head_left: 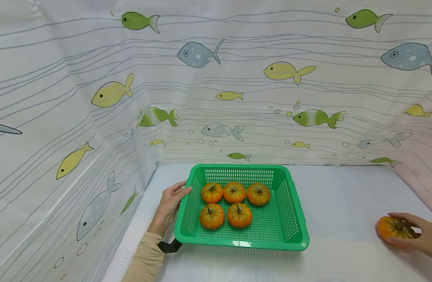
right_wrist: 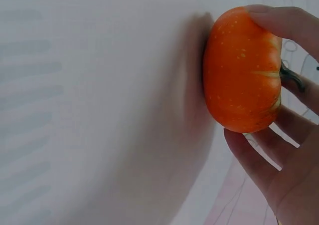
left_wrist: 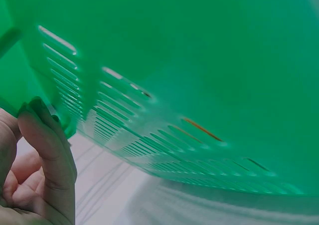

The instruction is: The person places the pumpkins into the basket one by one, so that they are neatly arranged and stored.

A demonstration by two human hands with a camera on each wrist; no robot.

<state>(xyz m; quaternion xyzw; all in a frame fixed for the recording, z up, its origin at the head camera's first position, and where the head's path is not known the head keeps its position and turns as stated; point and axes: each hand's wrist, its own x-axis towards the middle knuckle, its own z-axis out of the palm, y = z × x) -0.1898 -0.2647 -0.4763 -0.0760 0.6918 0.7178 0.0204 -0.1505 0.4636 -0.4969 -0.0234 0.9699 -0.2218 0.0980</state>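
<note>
A green plastic basket [head_left: 242,245] with slotted walls stands in the middle of the table in the head view. Several small orange pumpkins [head_left: 212,216] sit together in its left and middle part, stems up. At the basket's left side, my left hand [head_left: 171,203] holds the rim; up close, the left wrist view has its bent fingers [left_wrist: 47,145] against the green edge. Far to the right, my right hand [head_left: 418,233] grips another small pumpkin [head_left: 395,231] by its sides. In the right wrist view, thumb and fingers span this pumpkin [right_wrist: 243,73], its green stem toward the palm.
The white table [head_left: 337,203] extends right of the basket. Behind and at the left stand white sheets [head_left: 258,129] printed with fish and wavy lines; a pinkish sheet [head_left: 422,180] borders the right side. A black strap [head_left: 169,246] is on my left wrist.
</note>
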